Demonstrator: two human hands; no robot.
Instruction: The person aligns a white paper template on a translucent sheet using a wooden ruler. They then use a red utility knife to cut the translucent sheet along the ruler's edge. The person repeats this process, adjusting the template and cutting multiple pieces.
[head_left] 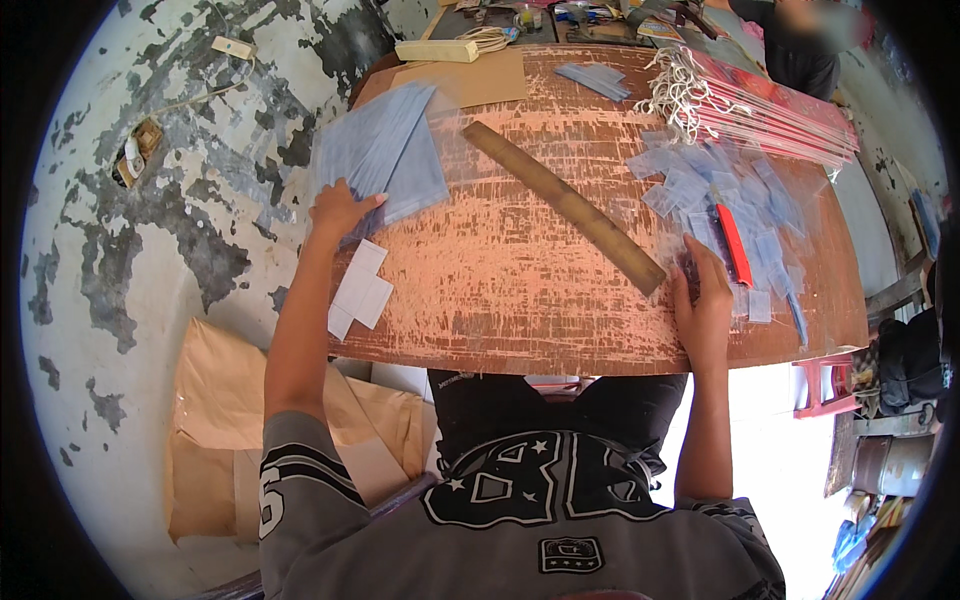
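My left hand rests on the near left edge of a stack of clear bluish plastic sheets, thumb out and fingers apart. My right hand lies near the table's front right, beside a spread of small clear plastic pieces. Its thumb and fingers are curved and apart, with nothing plainly held. A red cutter knife lies on those pieces, just beyond my right hand. Diagonally across the middle lies a worn brownish ruler, its near end close to my right thumb.
White card pieces lie at the table's left edge. A pile of red items with white cords is far right, narrow plastic strips at the back. A power strip lies near brown cardboard. Another person is beyond.
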